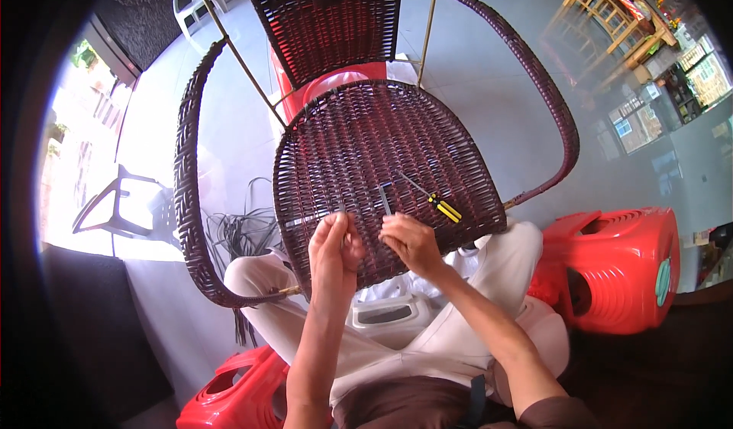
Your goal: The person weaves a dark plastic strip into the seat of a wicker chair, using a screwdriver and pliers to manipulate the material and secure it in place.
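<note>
A dark brown woven armchair (389,135) stands in front of me, its seat reaching over my knees. Above the near part of the seat, my left hand (334,239) is closed in a pinch on a flat grey strip (342,209), only a short end of which shows. My right hand (410,239), a little to the right, also pinches a narrow flat strip (385,200) that points up and away from its fingertips. On the woven seat, just beyond the right hand, lies a screwdriver (444,207) with a yellow and black handle.
Loose dark weaving strips (243,234) hang in a tangle beside the chair's left arm. Red plastic stools (611,268) stand at my right and lower left. A white stool top (389,316) sits between my legs. A white chair (200,3) is far left.
</note>
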Demonstrator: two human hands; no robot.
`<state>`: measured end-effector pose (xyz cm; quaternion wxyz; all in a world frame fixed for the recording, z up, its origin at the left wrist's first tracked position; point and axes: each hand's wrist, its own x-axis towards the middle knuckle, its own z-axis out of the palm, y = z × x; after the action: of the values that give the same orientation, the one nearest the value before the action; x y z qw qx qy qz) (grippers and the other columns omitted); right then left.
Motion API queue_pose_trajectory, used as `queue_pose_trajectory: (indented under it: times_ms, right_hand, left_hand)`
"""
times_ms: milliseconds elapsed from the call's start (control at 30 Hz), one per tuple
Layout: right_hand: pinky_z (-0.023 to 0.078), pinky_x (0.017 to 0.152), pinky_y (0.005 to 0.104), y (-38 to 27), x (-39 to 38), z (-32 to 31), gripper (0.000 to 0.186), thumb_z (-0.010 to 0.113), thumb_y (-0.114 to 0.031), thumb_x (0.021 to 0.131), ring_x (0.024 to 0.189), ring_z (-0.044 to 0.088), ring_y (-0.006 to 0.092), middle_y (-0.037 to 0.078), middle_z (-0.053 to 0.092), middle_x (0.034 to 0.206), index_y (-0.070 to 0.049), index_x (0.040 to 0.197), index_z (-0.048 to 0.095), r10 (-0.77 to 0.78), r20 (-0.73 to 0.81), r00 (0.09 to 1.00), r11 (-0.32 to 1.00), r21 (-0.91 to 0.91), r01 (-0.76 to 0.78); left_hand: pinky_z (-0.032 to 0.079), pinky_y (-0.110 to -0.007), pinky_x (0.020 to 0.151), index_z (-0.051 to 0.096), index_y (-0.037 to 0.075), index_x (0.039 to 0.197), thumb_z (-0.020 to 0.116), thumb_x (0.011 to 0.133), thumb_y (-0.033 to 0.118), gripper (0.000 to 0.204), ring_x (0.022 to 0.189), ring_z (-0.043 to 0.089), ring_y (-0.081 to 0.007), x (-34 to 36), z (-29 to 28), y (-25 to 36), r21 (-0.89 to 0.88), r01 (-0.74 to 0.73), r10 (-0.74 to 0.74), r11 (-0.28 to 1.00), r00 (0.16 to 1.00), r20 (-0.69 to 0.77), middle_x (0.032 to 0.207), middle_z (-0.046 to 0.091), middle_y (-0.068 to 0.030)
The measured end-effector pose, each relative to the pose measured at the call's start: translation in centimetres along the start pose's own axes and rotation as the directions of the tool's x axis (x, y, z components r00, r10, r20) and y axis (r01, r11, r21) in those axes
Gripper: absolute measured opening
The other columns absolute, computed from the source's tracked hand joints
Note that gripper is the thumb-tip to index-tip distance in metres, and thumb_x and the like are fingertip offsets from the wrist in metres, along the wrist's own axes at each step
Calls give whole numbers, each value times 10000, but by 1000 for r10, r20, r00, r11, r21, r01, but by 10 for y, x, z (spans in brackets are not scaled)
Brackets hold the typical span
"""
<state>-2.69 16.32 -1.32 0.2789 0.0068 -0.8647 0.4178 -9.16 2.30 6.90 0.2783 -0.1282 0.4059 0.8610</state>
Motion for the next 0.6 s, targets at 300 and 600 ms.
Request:
queue_pose_trajectory:
  times_ms: [300,600]
  right_hand:
    - [411,953,407,-47,-63,6,106,715,-17,737,938,615,240,79,640,890,3,811,641,172,-48,984,980,115,-166]
    - [478,699,328,-48,-56,-2,90,692,6,741,802,597,251,107,619,878,24,818,649,286,-84,954,956,85,-280]
  left_hand:
    - [399,-239,402,572,45,711,627,850,157,186,441,514,-126,71,-3,-51,312,75,-59,947,996,-61,605,571,-57]
    - [452,-209,482,644,8,847,609,866,149,147,538,564,-106,62,-1,-59,366,7,28,931,996,-89,691,619,-56]
